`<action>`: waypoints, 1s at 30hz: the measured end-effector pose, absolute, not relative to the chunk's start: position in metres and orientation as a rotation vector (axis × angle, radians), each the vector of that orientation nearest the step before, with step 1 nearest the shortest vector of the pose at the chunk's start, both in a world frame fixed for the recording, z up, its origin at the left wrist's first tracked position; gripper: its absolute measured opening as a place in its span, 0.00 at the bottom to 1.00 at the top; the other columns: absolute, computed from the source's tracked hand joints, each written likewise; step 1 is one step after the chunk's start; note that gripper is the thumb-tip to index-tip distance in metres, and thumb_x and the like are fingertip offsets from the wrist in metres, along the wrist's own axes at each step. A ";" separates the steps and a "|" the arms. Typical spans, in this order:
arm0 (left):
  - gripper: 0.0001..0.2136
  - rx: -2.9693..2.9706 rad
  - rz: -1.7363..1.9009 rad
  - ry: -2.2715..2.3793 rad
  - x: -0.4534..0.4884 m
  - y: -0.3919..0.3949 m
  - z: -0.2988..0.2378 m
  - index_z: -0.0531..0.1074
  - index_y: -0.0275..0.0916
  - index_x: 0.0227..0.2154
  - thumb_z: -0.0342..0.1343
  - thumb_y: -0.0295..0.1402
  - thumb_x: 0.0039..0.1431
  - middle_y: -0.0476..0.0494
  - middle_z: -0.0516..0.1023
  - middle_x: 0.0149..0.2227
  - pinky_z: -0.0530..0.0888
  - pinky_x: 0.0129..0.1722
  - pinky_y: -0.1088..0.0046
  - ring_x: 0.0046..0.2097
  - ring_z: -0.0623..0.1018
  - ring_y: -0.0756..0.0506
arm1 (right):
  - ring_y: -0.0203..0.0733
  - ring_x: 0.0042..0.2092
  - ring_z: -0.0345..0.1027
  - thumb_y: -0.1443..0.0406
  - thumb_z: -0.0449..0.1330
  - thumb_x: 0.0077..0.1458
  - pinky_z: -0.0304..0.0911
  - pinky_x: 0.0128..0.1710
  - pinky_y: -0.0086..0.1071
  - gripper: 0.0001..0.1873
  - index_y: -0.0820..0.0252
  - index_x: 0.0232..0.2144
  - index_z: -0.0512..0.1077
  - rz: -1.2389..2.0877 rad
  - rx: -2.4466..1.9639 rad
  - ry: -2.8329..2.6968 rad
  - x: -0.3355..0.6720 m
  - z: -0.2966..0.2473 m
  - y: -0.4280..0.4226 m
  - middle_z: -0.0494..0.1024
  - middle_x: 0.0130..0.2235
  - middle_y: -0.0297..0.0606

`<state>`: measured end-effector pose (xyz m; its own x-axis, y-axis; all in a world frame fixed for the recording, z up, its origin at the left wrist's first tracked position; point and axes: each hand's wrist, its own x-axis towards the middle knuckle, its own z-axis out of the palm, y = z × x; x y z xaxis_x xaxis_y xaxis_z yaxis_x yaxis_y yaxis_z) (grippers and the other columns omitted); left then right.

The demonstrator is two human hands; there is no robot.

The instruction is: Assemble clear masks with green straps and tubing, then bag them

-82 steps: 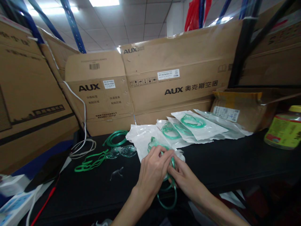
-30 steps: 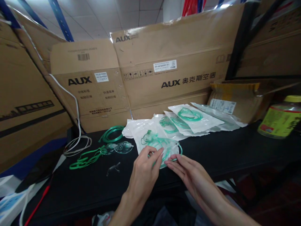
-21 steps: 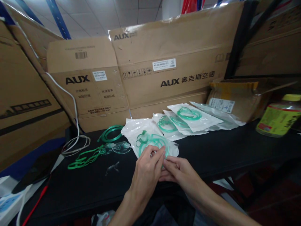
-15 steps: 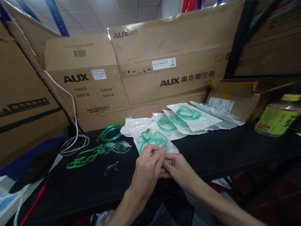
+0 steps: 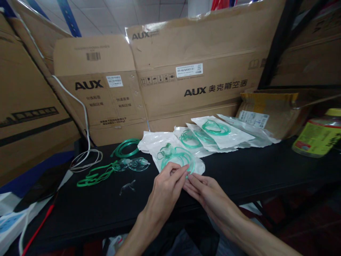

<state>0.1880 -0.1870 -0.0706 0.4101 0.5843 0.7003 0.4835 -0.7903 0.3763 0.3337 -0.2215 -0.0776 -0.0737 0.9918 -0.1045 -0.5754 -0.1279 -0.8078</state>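
An oxygen mask pouch [image 5: 176, 151], white with a clear front, lies nearest me with a mask and coiled green tubing inside. At its lower edge my left hand [image 5: 169, 185] is closed in a pinch, its fingertips partly hidden. My right hand [image 5: 204, 186] meets it there, thumb and fingers pressed together on the pouch's near edge. Left of the pouch are loose green tubing [image 5: 127, 148], a clear mask [image 5: 137, 164] with a green elastic strap [image 5: 93, 177], and a small transparent piece [image 5: 128, 187].
More mask pouches [image 5: 215, 131] overlap behind and to the right. Cardboard panels [image 5: 165, 96] stand along the back. An open carton [image 5: 253, 110] and a yellow-labelled bottle [image 5: 317, 137] are at the right. White cable [image 5: 86, 131] trails down the left of the black table [image 5: 87, 209].
My right hand has shifted slightly right and its fingers have straightened somewhat. More of the tubing in the near pouch shows now. The whole view has shifted a little.
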 end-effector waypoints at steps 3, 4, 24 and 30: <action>0.13 2.528 1.329 0.946 0.191 -0.190 -0.071 0.78 0.39 0.51 0.53 0.28 0.70 0.43 0.77 0.40 0.79 0.40 0.75 0.38 0.80 0.49 | 0.50 0.51 0.78 0.55 0.73 0.48 0.71 0.57 0.43 0.17 0.64 0.33 0.81 1.544 -0.785 -0.794 0.327 -0.075 -0.217 0.85 0.40 0.45; 0.13 2.524 1.326 0.944 0.191 -0.190 -0.071 0.78 0.39 0.51 0.53 0.27 0.70 0.43 0.78 0.40 0.79 0.40 0.75 0.38 0.80 0.49 | 0.51 0.51 0.78 0.55 0.73 0.49 0.71 0.55 0.43 0.17 0.64 0.32 0.80 1.539 -0.798 -0.816 0.325 -0.074 -0.215 0.85 0.39 0.45; 0.11 2.767 1.015 0.978 0.166 -0.196 -0.071 0.78 0.40 0.48 0.56 0.25 0.67 0.44 0.76 0.38 0.77 0.42 0.67 0.40 0.76 0.45 | 0.41 0.29 0.80 0.48 0.74 0.46 0.75 0.31 0.28 0.26 0.67 0.34 0.82 1.688 -1.215 -1.065 0.398 -0.059 -0.234 0.83 0.28 0.43; 0.11 2.798 0.973 0.947 0.161 -0.201 -0.076 0.77 0.41 0.48 0.57 0.25 0.67 0.45 0.76 0.39 0.76 0.43 0.65 0.41 0.75 0.44 | 0.37 0.28 0.72 0.42 0.68 0.49 0.67 0.25 0.27 0.29 0.64 0.30 0.80 1.057 -1.319 -1.191 0.417 -0.055 -0.211 0.79 0.27 0.39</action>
<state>0.1611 -0.2011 -0.0758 0.6188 0.5580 0.5529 0.5380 -0.8139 0.2193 0.4169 -0.2111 -0.0552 0.1245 0.9919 0.0248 0.0934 0.0132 -0.9955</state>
